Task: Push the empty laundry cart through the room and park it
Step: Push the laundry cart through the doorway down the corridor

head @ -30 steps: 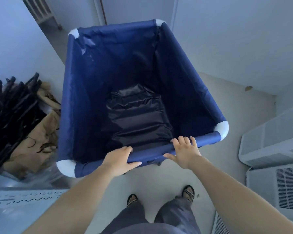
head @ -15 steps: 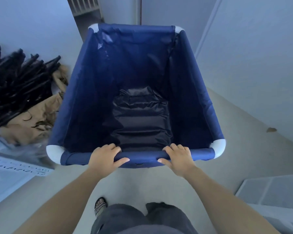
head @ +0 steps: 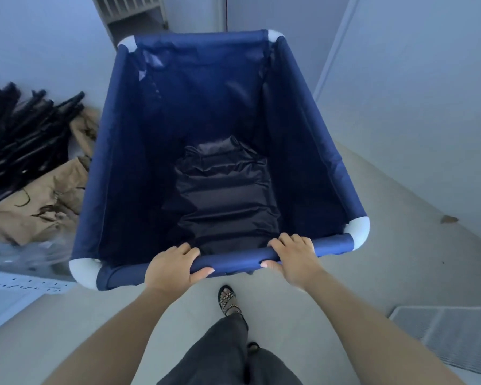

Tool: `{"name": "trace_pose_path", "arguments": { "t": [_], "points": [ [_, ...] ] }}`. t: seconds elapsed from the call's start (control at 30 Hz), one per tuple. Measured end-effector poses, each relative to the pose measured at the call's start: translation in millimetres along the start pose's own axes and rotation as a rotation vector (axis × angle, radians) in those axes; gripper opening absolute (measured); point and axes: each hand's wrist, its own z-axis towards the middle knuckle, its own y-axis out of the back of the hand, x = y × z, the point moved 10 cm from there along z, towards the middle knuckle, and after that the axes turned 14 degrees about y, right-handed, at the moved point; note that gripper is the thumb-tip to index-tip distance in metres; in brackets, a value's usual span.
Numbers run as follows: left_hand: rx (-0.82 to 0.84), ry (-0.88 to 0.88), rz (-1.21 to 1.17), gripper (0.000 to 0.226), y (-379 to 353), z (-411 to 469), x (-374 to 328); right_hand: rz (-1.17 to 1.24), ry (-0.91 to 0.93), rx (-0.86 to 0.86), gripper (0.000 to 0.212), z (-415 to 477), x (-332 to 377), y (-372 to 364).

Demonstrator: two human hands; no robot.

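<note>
The laundry cart [head: 117, 168] is a deep blue fabric bin on a frame with white corner joints, filling the middle of the head view. Nothing lies inside but its dark, wrinkled bottom panel [head: 225, 195]. My left hand [head: 175, 266] grips the near top rail left of centre, fingers curled over it and thumb underneath. My right hand [head: 293, 257] grips the same rail to the right, near the white corner. The cart's wheels are hidden under the bin.
A pile of black rods [head: 20, 129] on brown paper [head: 34, 212] lies close against the cart's left side. A white wall [head: 414, 107] runs along the right. A doorway [head: 139, 20] opens ahead. A white vented panel [head: 453, 334] lies low right.
The cart has rolled forward toward the doorway and swung slightly. The rod pile and the white units at right have slid back in the view. Both hands keep their grip on the rail.
</note>
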Motion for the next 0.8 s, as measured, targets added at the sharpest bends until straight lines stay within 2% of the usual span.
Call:
{"name": "trace_pose_path", "arguments": {
  "t": [0.1, 0.33, 0.6, 0.8],
  "points": [
    [0.021, 0.015, 0.035, 0.055, -4.3, 23.6, 2.5, 0.019, 0.025, -0.040, 0.056, 17.5, -8.8, 11.7],
    [0.111, 0.085, 0.050, 0.061, -13.3, 78.7, -0.1, -0.038, 0.110, -0.008, 0.059, 60.1, -45.8, 34.7],
    [0.228, 0.227, 0.066, 0.054, -22.2, 125.8, -22.0, -0.068, 0.031, 0.071, 0.054, 104.1, -106.1, 58.0],
    [0.243, 0.309, 0.027, 0.053, -26.3, 143.7, -38.0, -0.055, 0.221, 0.161, 0.062, 122.9, -138.2, 66.6]
  ]
}}
